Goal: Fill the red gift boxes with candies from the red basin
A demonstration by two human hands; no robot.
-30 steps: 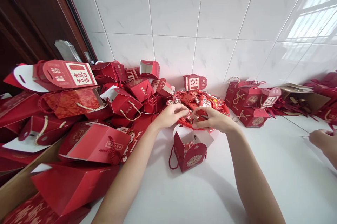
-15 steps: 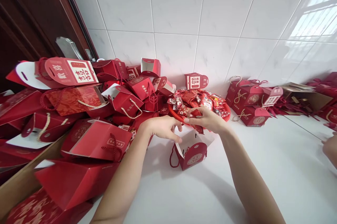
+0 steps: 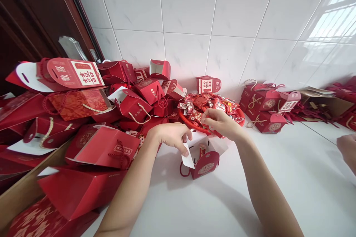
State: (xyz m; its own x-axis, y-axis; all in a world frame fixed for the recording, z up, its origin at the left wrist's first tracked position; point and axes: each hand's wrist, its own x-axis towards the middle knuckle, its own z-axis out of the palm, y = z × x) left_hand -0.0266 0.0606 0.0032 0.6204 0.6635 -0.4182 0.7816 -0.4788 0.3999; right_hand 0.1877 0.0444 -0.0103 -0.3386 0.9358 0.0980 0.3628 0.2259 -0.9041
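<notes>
A small red gift box (image 3: 206, 165) stands on the white table with its top open and a red cord handle at its left. My left hand (image 3: 174, 137) pinches the box's white inner flap (image 3: 188, 157) between thumb and fingers. Inside lies a red-wrapped candy (image 3: 202, 150). Just behind the box is a round red basket (image 3: 191, 125), heaped with wrapped candies (image 3: 200, 101). Over the basket's front rim my right hand (image 3: 222, 124) has its fingers curled together; whether anything is between them is hidden.
Red gift boxes (image 3: 102, 148) pile up on the left, some in a cardboard carton (image 3: 30, 172). One small box (image 3: 208, 85) stands behind the basket by the tiled wall. More boxes (image 3: 268, 124) are stacked at right. Another person's hand (image 3: 347, 150) shows at the right edge.
My left hand has drawn the box's white flap outward to the left. A candy now shows inside the box. My right hand has shifted slightly up and right, its fingers more curled.
</notes>
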